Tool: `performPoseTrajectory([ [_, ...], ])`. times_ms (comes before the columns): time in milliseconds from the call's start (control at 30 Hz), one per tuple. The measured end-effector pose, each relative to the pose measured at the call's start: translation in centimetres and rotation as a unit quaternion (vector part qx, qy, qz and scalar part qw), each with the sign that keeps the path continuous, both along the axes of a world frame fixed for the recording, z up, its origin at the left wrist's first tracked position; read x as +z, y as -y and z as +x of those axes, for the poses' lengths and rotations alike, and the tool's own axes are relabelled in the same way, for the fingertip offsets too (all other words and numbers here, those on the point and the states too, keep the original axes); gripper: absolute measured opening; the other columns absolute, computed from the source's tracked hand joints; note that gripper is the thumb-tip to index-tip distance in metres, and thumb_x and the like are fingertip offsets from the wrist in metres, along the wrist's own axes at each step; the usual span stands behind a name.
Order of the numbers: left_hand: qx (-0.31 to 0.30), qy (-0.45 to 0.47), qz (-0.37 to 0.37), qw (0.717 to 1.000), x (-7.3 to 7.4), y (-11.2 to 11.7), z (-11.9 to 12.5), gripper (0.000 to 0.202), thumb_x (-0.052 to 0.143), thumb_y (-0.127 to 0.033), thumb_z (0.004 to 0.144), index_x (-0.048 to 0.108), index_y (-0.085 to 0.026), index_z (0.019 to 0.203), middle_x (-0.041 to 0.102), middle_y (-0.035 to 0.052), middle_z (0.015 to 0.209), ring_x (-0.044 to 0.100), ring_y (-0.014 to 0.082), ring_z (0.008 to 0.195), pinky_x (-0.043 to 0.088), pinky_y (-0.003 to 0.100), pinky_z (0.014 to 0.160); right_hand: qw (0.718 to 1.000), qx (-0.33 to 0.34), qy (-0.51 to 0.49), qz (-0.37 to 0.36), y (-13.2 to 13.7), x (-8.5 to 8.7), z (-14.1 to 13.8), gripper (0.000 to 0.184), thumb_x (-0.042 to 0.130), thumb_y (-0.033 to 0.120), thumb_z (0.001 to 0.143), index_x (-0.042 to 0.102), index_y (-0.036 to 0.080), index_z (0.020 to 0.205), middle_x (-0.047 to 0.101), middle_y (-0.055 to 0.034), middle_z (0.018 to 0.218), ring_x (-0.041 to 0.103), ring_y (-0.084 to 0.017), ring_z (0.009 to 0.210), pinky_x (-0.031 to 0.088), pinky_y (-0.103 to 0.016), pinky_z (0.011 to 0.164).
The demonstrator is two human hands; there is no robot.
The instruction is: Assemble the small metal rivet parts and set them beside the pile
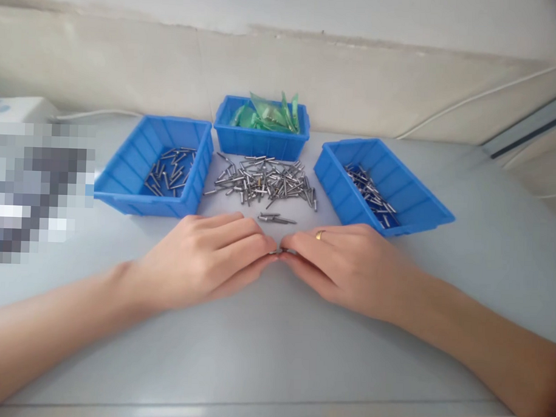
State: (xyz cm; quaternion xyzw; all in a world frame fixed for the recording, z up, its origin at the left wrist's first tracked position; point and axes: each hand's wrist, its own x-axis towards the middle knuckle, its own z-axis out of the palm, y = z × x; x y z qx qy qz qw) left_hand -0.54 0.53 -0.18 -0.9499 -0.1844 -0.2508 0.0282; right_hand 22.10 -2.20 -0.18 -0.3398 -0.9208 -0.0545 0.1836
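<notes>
The left hand (207, 255) and right hand (349, 266) meet over the table (273, 354), between its front edge and the pile (265, 182). Each is closed to a fingertip pinch with almost no gap between thumb and fingers. A small metal pin (281, 251) shows between the two sets of fingertips, mostly hidden; whether it is one piece or two pressed end to end, one cannot tell.

Judging by the looser pins (277, 219) just beyond the hands, each is slim, with a thicker sleeve and a thinner shank. Such a piece should be light, stiff and hard to damage by finger pressure, though the thin shank might bend if forced. Its smooth, shiny surface probably makes it slippery, and its roundness would let it roll on the flat table. The thicker sleeve looks the surer place to pinch, with the shank left as a guide; the tip may be sharp.

In the pile the pins lie crossed, so an outlying one should lift more cleanly than one from the middle. More lie in the left bin (139, 205) and right bin (415, 198); the back bin (262, 141), towards the table's rear edge, carries green packets (265, 114).
</notes>
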Motion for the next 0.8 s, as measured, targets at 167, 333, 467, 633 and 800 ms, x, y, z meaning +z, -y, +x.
performPoseTrajectory([
  [167,-0.029,0.005,0.02,0.999,0.32,0.15,0.08,0.011,0.052,-0.019,0.095,0.061,-0.014,0.093,0.067,0.0033,0.08,0.062,0.0131,0.067,0.049,0.024,0.058,1.0,0.014,0.011,-0.024,0.1,-0.02,0.07,0.024,0.044,0.019,0.096,0.062,0.016,0.08,0.058,0.0021,0.06,0.058,-0.013,0.056,0.033,-0.027,0.051],
  [333,-0.013,0.0,0.011,1.0,0.05,0.02,-0.15,0.007,0.053,-0.018,0.094,0.059,-0.015,0.094,0.066,0.0033,0.082,0.061,0.0132,0.068,0.048,0.024,0.058,1.0,-0.009,0.005,-0.003,0.1,-0.13,-0.04,0.024,0.047,0.02,0.095,0.061,0.017,0.076,0.055,0.0036,0.056,0.055,-0.012,0.052,0.031,-0.028,0.05],
  [467,0.029,-0.019,0.006,0.999,-0.42,-0.18,-0.24,0.01,0.05,-0.02,0.095,0.058,-0.016,0.091,0.064,0.002,0.08,0.059,0.0139,0.067,0.044,0.025,0.056,0.999,-0.029,-0.029,0.013,0.16,-0.18,-0.14,0.023,0.048,0.022,0.096,0.059,0.017,0.077,0.056,0.0049,0.055,0.053,-0.011,0.05,0.032,-0.027,0.049],
  [633,0.01,-0.036,-0.032,0.999,-0.4,-0.18,-0.01,0.016,0.046,-0.019,0.096,0.059,-0.015,0.088,0.062,0.0014,0.077,0.058,0.0128,0.066,0.044,0.024,0.058,0.997,-0.01,-0.072,-0.034,0.4,0.12,-0.38,0.019,0.047,0.024,0.098,0.06,0.018,0.086,0.061,0.0054,0.06,0.059,-0.01,0.055,0.035,-0.026,0.051],
  [800,-0.003,-0.047,-0.047,0.998,-0.03,-0.07,0.17,0.025,0.041,-0.019,0.098,0.056,-0.015,0.079,0.057,0.0003,0.071,0.052,0.0121,0.061,0.041,0.023,0.055,0.994,0.043,-0.076,-0.071,0.46,0.45,-0.45,0.018,0.042,0.02,0.1,0.06,0.018,0.095,0.066,0.0047,0.07,0.062,-0.01,0.06,0.04,-0.023,0.058],
])
